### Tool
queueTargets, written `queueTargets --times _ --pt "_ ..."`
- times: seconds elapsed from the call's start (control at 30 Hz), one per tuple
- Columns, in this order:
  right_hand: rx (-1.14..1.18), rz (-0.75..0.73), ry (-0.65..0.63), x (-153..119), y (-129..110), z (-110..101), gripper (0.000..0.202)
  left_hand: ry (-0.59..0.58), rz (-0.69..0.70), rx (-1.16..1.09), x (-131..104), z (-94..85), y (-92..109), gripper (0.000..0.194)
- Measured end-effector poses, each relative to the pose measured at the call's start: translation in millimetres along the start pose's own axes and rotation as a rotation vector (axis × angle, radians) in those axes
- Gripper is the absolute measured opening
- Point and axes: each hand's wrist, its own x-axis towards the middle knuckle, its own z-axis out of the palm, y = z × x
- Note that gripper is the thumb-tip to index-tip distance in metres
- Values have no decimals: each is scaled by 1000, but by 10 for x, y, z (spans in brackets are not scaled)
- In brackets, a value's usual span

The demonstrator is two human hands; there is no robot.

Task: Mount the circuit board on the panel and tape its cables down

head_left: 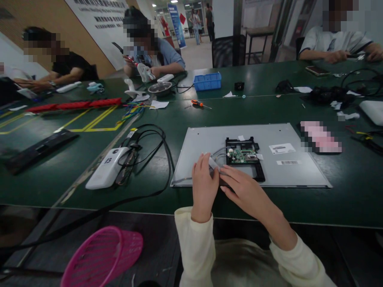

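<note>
A flat grey display panel lies on the green table, back side up. On it sits a black plastic frame with a green circuit board inside, and thin grey cables run leftward from the board. My left hand is over the panel's near left part, its fingers bent round a small white piece whose kind I cannot make out. Close against it, my right hand has its fingertips by the frame's near left corner. What lies between those fingers is mostly hidden.
Left of the panel lie a white device marked 13 and coiled black cables. Beyond are an orange-handled screwdriver and a blue basket. A pink-screened phone lies right. Below the table edge is a pink basket. Several people sit opposite.
</note>
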Motion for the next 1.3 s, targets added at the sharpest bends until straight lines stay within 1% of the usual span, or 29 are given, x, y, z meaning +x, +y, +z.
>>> queueTargets --times 0.17,0.33,0.47,0.6,0.77,0.9,1.03,1.17,1.3 --pt "-24 -8 65 7 -16 -4 32 29 2 -63 -12 -50 40 34" --pt "10 -30 159 -2 -27 10 32 64 8 -103 -65 -110 56 27" --pt "31 -21 204 0 -45 34 31 76 45 -100 -92 -141 65 23" --pt "58 -8 204 11 -64 66 30 41 81 -47 -84 -140 65 23" --pt "88 53 221 12 -62 68 30 -27 42 6 -62 -137 48 24" --pt "106 100 241 3 -60 62 28 -28 24 21 -60 -143 36 23" --pt "120 103 235 7 -69 84 28 -34 21 51 -69 -145 39 22" --pt "121 109 235 22 -70 98 27 -53 52 76 -75 -144 54 21" --pt "105 121 268 42 -75 91 27 -88 65 80 -78 -146 69 24"
